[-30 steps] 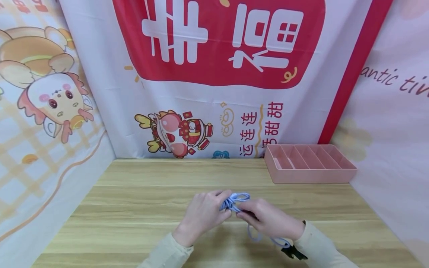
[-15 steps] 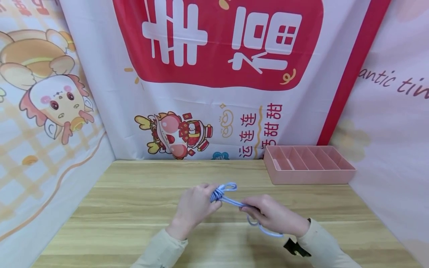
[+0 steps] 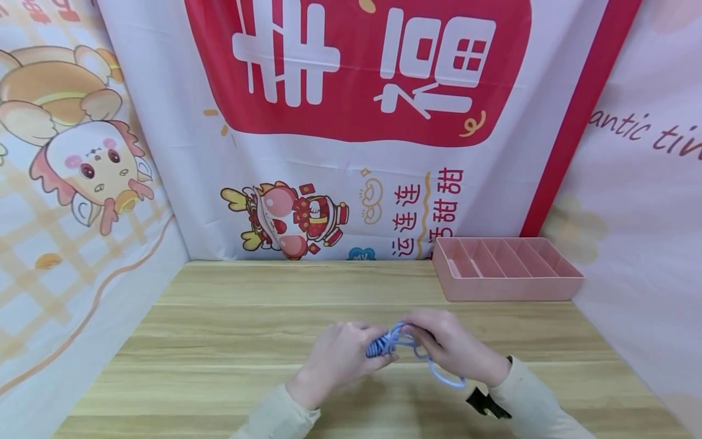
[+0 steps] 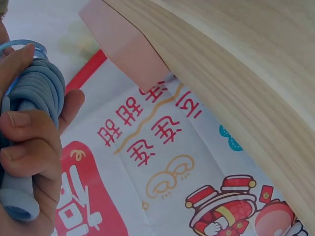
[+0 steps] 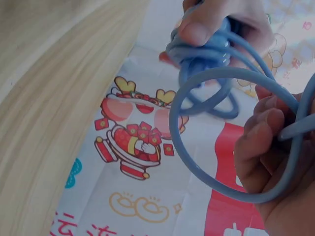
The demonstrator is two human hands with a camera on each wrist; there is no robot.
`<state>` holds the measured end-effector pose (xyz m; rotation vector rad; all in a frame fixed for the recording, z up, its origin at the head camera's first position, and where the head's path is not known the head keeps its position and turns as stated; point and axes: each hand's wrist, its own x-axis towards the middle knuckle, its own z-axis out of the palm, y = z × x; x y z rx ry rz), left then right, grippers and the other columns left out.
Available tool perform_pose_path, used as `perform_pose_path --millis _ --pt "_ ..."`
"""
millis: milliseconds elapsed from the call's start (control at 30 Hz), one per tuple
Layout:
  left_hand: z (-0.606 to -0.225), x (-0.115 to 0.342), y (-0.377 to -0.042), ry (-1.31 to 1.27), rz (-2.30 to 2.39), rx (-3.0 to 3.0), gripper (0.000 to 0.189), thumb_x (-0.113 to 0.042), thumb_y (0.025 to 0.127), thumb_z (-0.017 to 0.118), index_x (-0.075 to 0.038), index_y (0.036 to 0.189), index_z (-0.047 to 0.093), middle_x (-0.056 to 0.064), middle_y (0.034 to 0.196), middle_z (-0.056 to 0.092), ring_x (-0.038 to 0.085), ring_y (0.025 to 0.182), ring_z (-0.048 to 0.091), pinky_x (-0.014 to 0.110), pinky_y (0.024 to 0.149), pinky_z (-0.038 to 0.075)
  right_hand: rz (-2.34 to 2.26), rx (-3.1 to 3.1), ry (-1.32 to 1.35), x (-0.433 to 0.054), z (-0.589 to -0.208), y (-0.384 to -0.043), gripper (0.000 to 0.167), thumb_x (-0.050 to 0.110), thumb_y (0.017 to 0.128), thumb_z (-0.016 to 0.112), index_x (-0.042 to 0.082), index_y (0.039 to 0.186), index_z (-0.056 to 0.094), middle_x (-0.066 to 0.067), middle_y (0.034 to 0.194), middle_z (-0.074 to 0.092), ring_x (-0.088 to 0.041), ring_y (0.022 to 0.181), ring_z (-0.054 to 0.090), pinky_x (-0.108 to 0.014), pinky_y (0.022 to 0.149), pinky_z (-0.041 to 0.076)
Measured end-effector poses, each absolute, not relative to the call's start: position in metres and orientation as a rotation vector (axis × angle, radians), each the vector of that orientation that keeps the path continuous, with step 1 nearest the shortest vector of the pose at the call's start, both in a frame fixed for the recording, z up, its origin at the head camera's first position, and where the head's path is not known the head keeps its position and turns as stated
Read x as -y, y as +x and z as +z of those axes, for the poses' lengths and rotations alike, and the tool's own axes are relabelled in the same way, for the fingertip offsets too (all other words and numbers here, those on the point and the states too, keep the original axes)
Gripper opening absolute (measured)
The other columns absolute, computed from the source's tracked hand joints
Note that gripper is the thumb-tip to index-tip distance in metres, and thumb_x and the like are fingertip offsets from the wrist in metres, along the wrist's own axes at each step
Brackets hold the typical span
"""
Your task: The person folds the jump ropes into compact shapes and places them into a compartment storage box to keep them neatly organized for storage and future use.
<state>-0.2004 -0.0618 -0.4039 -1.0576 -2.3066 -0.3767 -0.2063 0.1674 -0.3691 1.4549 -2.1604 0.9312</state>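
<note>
A light blue cord (image 3: 378,346) is wound in tight turns into a small bundle over the table. My left hand (image 3: 344,353) grips this bundle; in the left wrist view its fingers (image 4: 32,130) curl round the stacked turns of the cord (image 4: 39,83). Just to the right, my right hand (image 3: 452,344) pinches the loose length, which runs across from the bundle. A wide loop of cord (image 5: 221,194) hangs off the right hand's fingers (image 5: 258,140) in the right wrist view. Part of the bundle is hidden behind the left hand's fingers.
A pink divided box (image 3: 512,288) stands at the back right of the wooden table (image 3: 247,305). Printed cloths (image 3: 329,158) hang behind the table and along both sides. A dark strap piece (image 3: 488,403) sticks out by the right sleeve.
The right hand first drew the cord out from the bundle, then came back close to it and higher. The left hand shifted left, then right again, with the bundle.
</note>
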Motion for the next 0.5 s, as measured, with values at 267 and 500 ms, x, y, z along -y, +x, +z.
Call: perform_pose_path --millis 267,500 --pt "-0.4 0.0601 -0.1977 -1.232 -0.317 2.222 0.025 -0.04 0.08 0.076 -0.021 0.076 0.061 -0.012 0.072 0.06 -0.002 0.051 0.046 0.01 0.042 0.031 0.827 2.177 1.402 -0.1732 -0.3707 -0.212 0.009 0.009 0.096 0.065 0.013 0.103 0.07 0.01 0.092 0.066 -0.001 0.078 0.06 -0.018 0.07 0.051" --pt "-0.4008 0.0581 -0.1959 -1.354 -0.436 2.14 0.035 -0.046 0.082 0.076 -0.022 0.07 0.054 -0.016 0.065 0.047 -0.006 0.052 0.037 0.007 0.046 0.025 0.815 2.133 1.384 -0.1761 -0.3708 -0.2168 0.015 0.006 0.087 0.074 0.01 0.102 0.074 0.005 0.091 0.071 -0.004 0.076 0.064 -0.019 0.066 0.053"
